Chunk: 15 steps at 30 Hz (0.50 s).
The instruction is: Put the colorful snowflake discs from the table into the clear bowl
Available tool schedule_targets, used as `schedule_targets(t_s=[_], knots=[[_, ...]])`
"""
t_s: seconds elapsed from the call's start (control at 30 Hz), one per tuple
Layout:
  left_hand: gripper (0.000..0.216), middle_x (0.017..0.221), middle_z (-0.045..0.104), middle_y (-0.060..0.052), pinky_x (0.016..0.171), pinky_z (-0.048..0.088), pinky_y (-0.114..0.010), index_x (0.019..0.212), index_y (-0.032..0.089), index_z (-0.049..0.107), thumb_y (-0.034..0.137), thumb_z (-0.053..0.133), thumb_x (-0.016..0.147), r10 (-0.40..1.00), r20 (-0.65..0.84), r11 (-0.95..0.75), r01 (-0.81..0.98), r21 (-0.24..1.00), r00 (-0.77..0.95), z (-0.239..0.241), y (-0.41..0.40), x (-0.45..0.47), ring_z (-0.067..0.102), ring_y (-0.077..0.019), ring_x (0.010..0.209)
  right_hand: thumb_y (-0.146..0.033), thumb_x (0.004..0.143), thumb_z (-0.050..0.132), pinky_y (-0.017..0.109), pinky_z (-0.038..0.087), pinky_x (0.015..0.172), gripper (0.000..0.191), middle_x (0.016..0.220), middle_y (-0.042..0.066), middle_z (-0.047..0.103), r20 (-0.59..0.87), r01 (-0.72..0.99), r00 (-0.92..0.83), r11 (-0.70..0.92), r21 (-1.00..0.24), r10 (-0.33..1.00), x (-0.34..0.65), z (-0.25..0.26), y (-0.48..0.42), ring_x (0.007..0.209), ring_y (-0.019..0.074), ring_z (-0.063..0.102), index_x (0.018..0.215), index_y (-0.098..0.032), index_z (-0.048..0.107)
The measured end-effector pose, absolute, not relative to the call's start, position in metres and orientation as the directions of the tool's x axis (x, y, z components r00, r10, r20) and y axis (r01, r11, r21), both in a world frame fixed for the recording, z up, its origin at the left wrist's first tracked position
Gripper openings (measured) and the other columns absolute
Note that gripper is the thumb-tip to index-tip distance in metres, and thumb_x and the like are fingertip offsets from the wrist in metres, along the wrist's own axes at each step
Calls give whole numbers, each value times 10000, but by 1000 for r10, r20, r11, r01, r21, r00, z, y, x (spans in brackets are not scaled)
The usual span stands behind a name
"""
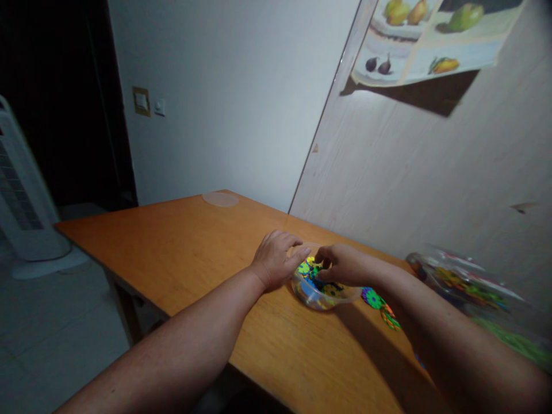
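A small clear plastic bowl [317, 299] sits on the orange wooden table [194, 253], filled with colourful flat snowflake-shaped pieces [307, 268]. My left hand [276, 257] rests against the bowl's left rim, fingers curved over its edge. My right hand [342, 264] reaches over the bowl from the right, its fingers curled down among the pieces; whether they grip one is hidden. A few loose pieces [373, 299] lie on the table just right of the bowl, beneath my right forearm.
A clear plastic bag [470, 282] of more coloured pieces lies at the right by the wall. A round clear lid [220, 199] rests at the table's far corner. A white fan [21, 201] stands on the floor at left. A fruit poster [426, 40] hangs above.
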State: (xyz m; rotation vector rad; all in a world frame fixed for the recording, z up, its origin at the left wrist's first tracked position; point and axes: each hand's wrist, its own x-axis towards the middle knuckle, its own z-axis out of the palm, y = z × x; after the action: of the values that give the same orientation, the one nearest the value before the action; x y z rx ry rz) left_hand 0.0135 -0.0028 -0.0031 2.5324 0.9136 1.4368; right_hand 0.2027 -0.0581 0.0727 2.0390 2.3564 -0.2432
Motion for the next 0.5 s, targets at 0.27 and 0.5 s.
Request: schedule_targets(t_s=[0.27,0.5], knots=[[359,958,683,-47,829,418,-363,960,203,663,494,456,927,535,746,-822,447,352,396,-1,-3,12,565,-211,935,-238,761,604,250,444,665,259,936,85,721,-14,993,-43,41,-112,999,241,88,-64,786,181,637,995,-151,673],[357,970,682,-52,829,423,-372,952,204,664,490,452,929,534,741,-824,446,349,406,-3,1,13,566,-216,937,-275,715,619,262,409,617,244,910,83,709,-136,982,154,-137,127,979,304,74,-87,796,207,637,929,-175,680]])
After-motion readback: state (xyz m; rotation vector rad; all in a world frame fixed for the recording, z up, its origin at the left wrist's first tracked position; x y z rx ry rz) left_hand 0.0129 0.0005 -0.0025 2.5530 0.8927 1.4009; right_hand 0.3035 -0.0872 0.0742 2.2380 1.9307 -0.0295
